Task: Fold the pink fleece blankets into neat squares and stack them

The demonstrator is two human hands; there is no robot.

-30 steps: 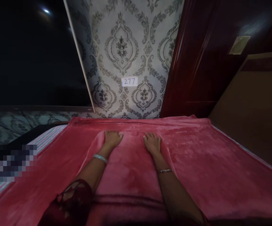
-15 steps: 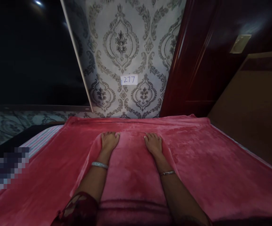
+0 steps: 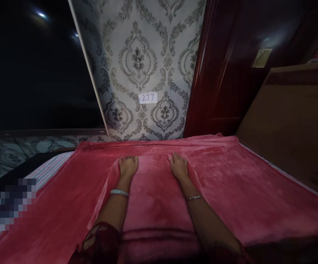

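In the head view, a pink plush piece (image 3: 156,205) lies lengthwise in the middle of a spread red-pink blanket (image 3: 258,190), with a striped sheet (image 3: 50,170) showing past the blanket's left edge. The left hand (image 3: 128,167) rests at the piece's far left corner, fingers slightly bent; the right hand (image 3: 179,168) rests at the far right corner, fingers pointing forward. Whether either pinches cloth, I cannot tell. The step in hand looks like settling that far end; the next move calls for even, matched handling at both corners, without rucking the blanket beneath.
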